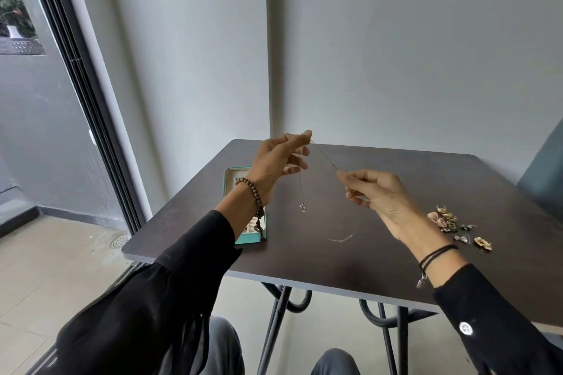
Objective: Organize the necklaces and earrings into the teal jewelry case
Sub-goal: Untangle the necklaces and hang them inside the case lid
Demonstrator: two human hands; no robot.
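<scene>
A thin chain necklace (pixel 325 156) is stretched in the air above the dark table (pixel 365 253). My left hand (pixel 278 161) pinches one part of it high up, and a small pendant (pixel 302 207) dangles below that hand. My right hand (pixel 376 192) pinches the chain lower to the right. The open teal jewelry case (pixel 240 175) lies on the table's left side, largely hidden behind my left wrist and sleeve. A pile of earrings and rings (pixel 447 219) lies at the right. A second thin chain (pixel 342 237) lies curved on the tabletop.
Loose gold and silver earrings (pixel 483 243) sit right of the pile, near my right wrist. The table stands in a corner of white walls, with a sliding glass door (pixel 76 70) to the left and a blue-grey chair back (pixel 545 179) at the far right.
</scene>
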